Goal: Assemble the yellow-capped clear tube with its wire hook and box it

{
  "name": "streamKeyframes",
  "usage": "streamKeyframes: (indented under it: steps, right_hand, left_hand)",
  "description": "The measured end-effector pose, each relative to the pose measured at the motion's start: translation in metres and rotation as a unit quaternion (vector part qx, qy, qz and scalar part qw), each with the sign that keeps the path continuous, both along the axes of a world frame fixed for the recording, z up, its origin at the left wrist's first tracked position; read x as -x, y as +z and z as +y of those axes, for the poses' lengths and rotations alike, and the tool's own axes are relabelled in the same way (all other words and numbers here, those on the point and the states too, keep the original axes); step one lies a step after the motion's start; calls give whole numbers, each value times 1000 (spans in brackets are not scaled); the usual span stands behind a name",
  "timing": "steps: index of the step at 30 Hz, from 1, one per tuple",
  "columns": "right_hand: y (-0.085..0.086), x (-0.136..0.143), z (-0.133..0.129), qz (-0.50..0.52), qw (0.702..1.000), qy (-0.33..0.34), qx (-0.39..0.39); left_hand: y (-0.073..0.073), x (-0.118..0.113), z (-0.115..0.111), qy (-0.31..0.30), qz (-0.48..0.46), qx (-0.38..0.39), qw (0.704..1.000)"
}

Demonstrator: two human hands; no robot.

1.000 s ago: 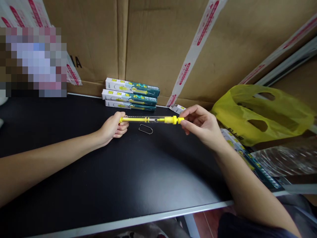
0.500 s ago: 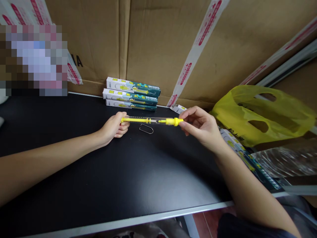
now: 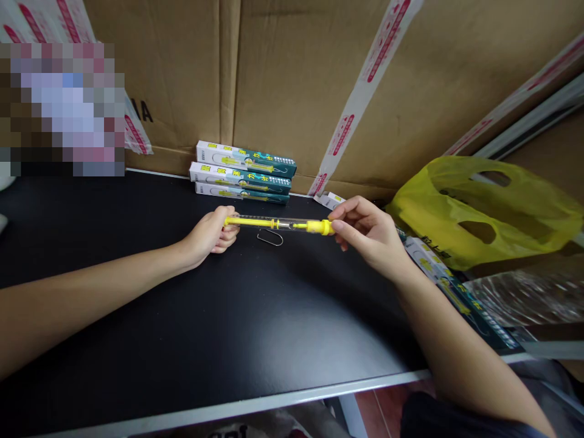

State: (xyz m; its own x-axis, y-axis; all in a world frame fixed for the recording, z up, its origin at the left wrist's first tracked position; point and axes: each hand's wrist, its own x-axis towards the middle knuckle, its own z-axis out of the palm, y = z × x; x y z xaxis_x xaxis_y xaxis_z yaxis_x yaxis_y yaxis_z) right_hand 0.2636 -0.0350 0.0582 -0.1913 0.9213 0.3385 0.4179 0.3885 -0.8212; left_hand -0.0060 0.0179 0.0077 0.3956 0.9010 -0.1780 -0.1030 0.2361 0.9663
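Note:
I hold a long clear tube with yellow ends, a spring scale (image 3: pixel 274 224), level just above the black table (image 3: pixel 182 328). My left hand (image 3: pixel 210 234) grips its left end and rests on the table. My right hand (image 3: pixel 367 234) pinches the yellow cap at its right end with thumb and fingers. A bent metal wire hook (image 3: pixel 269 237) lies on the table right under the tube's middle.
Three stacked white-and-teal product boxes (image 3: pixel 244 171) stand against the cardboard wall (image 3: pixel 296 79) behind. A yellow plastic bag (image 3: pixel 483 207) sits at the right over more boxes (image 3: pixel 449 283) and clear wrap. The table's front edge (image 3: pixel 274 403) runs along the bottom.
The yellow cap end under my right hand has slid a little to the left along the tube, shortening the scale. My left hand has stayed in place.

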Motion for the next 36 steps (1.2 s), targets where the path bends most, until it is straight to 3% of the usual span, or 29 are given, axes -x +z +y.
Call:
streamKeyframes:
  steps: [13,23,36]
  right_hand:
    - [-8,4,0,-3,1000,-4,18]
    - [-1,-6,0,-10,996,56,73]
    - [-7,-3,2,-67,996,45,39]
  left_hand:
    - [1,-2,-2,6,25,-29,999]
    - [1,-1,-2,15,-1,-14,1000]
    - [3,-2,-2,20,8,-14,1000]
